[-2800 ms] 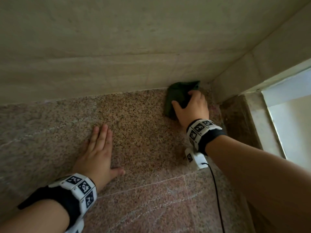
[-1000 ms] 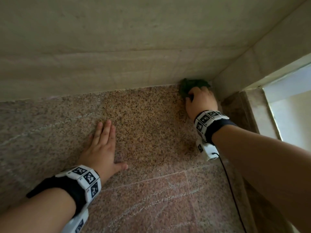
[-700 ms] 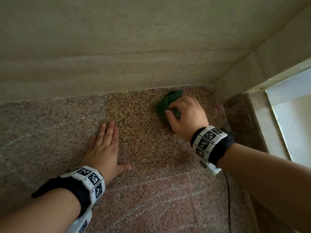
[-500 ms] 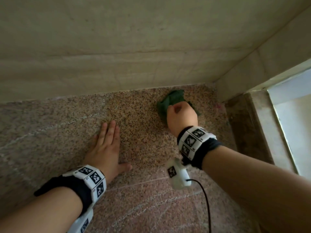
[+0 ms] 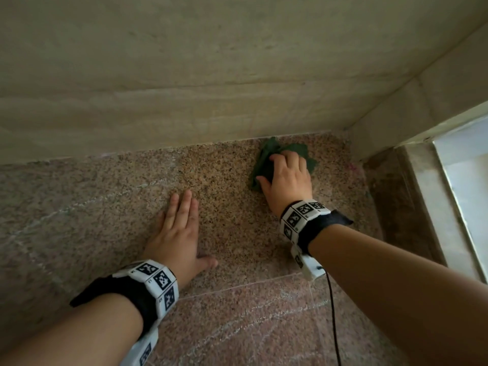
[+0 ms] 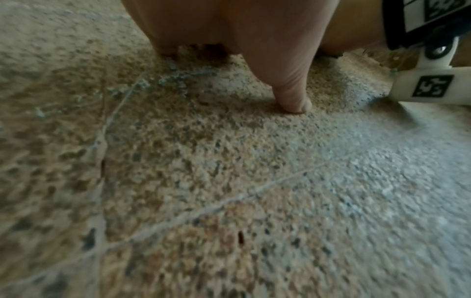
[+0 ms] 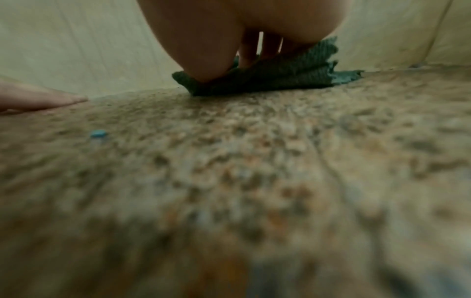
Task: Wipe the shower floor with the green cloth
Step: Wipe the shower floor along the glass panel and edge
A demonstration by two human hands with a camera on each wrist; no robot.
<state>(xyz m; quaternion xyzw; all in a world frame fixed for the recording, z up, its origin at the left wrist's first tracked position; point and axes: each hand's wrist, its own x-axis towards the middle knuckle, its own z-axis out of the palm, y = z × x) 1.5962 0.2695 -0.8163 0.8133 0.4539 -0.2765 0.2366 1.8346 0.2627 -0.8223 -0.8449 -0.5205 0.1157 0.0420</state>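
Since half a second ago my right hand point(image 5: 287, 180) pushed the crumpled dark green cloth point(image 5: 266, 159) toward the corner, fingers curled gripping it; my left hand point(image 5: 177, 233) lies flat, fingers straight, on the speckled granite shower floor point(image 5: 232, 220).

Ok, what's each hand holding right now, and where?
The right hand grips the bunched cloth from above, near its middle, pressing it to the floor. The left hand holds nothing; it rests flat on the floor.
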